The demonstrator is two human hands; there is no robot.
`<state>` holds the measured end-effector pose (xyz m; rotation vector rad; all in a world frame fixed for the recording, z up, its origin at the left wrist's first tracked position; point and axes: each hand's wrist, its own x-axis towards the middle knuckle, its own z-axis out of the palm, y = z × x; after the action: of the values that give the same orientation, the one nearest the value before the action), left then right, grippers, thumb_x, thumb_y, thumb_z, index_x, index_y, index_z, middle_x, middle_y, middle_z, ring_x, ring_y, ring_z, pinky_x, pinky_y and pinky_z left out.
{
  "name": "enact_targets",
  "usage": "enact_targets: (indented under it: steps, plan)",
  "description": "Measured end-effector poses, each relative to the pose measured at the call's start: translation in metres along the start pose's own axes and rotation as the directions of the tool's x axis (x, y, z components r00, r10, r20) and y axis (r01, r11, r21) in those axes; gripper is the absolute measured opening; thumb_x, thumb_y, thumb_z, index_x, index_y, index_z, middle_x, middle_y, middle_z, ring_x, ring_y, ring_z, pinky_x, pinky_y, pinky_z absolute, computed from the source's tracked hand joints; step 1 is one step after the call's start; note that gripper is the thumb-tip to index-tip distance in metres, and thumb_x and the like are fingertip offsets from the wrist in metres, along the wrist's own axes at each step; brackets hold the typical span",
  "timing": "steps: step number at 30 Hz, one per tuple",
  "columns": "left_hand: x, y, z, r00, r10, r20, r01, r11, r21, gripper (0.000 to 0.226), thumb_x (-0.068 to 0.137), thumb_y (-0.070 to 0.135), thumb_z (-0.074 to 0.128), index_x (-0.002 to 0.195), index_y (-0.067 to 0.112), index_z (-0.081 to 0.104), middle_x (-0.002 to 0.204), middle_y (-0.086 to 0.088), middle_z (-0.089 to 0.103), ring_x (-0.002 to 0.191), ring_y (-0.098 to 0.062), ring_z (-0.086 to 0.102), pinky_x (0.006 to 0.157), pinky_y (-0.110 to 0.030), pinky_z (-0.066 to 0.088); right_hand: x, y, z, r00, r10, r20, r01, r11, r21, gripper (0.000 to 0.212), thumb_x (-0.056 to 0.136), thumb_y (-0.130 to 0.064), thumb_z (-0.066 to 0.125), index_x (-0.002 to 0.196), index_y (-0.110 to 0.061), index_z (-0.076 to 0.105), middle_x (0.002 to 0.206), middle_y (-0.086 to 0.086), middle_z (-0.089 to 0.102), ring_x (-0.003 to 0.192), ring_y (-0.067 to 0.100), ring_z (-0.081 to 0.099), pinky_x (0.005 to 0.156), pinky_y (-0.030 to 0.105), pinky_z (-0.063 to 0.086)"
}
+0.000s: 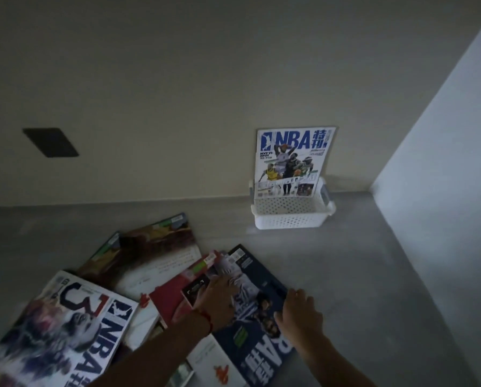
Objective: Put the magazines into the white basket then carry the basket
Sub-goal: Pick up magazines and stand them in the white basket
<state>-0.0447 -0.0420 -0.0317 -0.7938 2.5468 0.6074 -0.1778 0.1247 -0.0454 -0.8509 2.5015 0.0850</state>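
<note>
- Head view looks down at a grey floor [373,275] where it meets a pale wall [178,79], dimly lit, with your two bare hands reaching forward from the bottom edge.
- Your left hand [219,300] lies flat and spread, fingers extended, palm down on the cover of a dark blue magazine [250,311]; it presses on the cover and grips nothing.
- A red string bracelet [207,319] circles your left wrist.
- Your right hand [299,311] sits at that magazine's right edge, fingers loosely curled over the border; you cannot tell whether they have closed under it.
- The dark blue magazine lies on top at the right end of a loose, overlapping pile of magazines spread across the floor's near left part.
- In that pile, a red-covered magazine [166,300] shows just left of your left hand, a brown-covered one [155,247] lies farther back, and a white NBA magazine [74,328] sits nearest the bottom left corner.
- The white basket [289,216], perforated plastic, stands on the floor against the wall, well apart from the pile, toward the far right.
- One NBA magazine [292,157] stands upright in the basket, leaning back on the wall, its upper part well above the rim.
- A dark square panel [50,142] is set in the wall at the left.
</note>
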Motion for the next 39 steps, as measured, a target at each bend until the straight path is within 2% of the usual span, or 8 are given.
enact_targets:
  steps: [3,16,21,26,29,33,36,39]
  plan:
    - [-0.013,-0.013,0.022,0.999,0.044,0.03,-0.045,0.997,0.059,0.068,0.096,0.032,0.05,0.154,0.03,0.016,0.166,0.0,-0.007,0.152,-0.028,-0.011,0.124,-0.054,0.001,-0.015,-0.01,0.016,0.989,0.093,-0.116,-0.087,0.995,0.051,0.061,0.091,-0.054,0.058,0.136,-0.016,0.04,0.13,0.007,0.05,0.119,0.025,0.049,0.091,0.04,0.05]
    - [-0.038,-0.01,0.026,0.994,0.076,0.077,-0.092,0.971,0.219,0.07,0.092,0.038,0.051,0.153,0.028,0.017,0.164,-0.007,0.006,0.151,-0.035,0.005,0.119,-0.06,0.019,-0.013,0.017,0.021,0.979,0.2,0.046,-0.206,0.953,0.221,0.08,0.067,-0.057,0.078,0.129,-0.021,0.041,0.133,0.011,0.041,0.125,0.03,0.041,0.095,0.044,0.043]
    - [-0.029,0.009,-0.012,0.99,0.111,-0.091,-0.094,0.98,0.176,0.061,0.092,0.025,0.05,0.148,0.023,0.027,0.154,-0.01,0.03,0.14,-0.034,0.034,0.111,-0.049,0.039,-0.018,0.03,-0.008,0.996,-0.084,0.019,0.074,0.952,0.297,0.069,0.081,-0.036,0.074,0.14,-0.018,0.043,0.134,0.011,0.056,0.12,0.027,0.057,0.091,0.031,0.046]
    - [-0.004,0.047,-0.063,0.834,0.423,-0.355,-0.308,0.89,0.336,0.068,0.087,0.014,0.057,0.146,0.033,0.031,0.153,-0.004,0.038,0.14,-0.027,0.035,0.114,-0.05,0.032,-0.027,0.02,-0.092,0.9,-0.376,-0.221,0.41,0.903,0.133,0.032,0.083,-0.032,0.069,0.114,-0.033,0.06,0.1,-0.001,0.073,0.089,0.021,0.071,0.073,0.026,0.048]
    - [0.003,0.053,-0.094,0.893,0.414,-0.177,-0.398,0.91,0.118,0.025,0.092,0.016,0.053,0.113,0.029,0.059,0.104,-0.009,0.07,0.093,-0.031,0.064,0.076,-0.038,0.048,-0.03,0.024,-0.131,0.823,-0.37,-0.431,0.522,0.792,0.316,0.019,0.083,-0.034,0.074,0.1,-0.035,0.065,0.084,-0.014,0.074,0.073,-0.001,0.069,0.066,0.02,0.053]
    - [0.005,0.046,-0.113,0.852,0.276,-0.445,-0.398,0.893,-0.21,0.01,0.085,-0.001,0.054,0.088,0.005,0.062,0.072,-0.012,0.061,0.06,-0.024,0.05,0.057,-0.033,0.038,-0.025,0.065,-0.158,0.808,-0.035,-0.588,0.513,0.535,0.672,0.046,0.08,-0.047,0.078,0.119,-0.038,0.056,0.106,-0.019,0.069,0.094,-0.005,0.068,0.071,0.016,0.057]
    - [0.008,0.041,-0.127,0.85,0.143,-0.507,-0.374,0.841,-0.391,0.013,0.086,-0.006,0.058,0.096,-0.003,0.065,0.083,-0.023,0.065,0.074,-0.02,0.053,0.068,-0.036,0.045,-0.009,0.096,-0.152,0.836,0.106,-0.538,0.419,0.509,0.752,0.056,0.084,-0.045,0.075,0.13,-0.032,0.047,0.126,-0.012,0.061,0.11,0.007,0.06,0.089,0.032,0.05]
    - [0.011,0.052,-0.146,0.849,0.071,-0.524,-0.422,0.688,-0.59,0.027,0.088,-0.01,0.059,0.114,-0.002,0.064,0.104,-0.016,0.07,0.093,-0.024,0.065,0.084,-0.038,0.055,0.006,0.099,-0.146,0.904,-0.069,-0.422,0.425,0.247,0.871,0.045,0.089,-0.02,0.073,0.127,-0.024,0.05,0.108,-0.004,0.075,0.097,0.011,0.072,0.084,0.035,0.059]
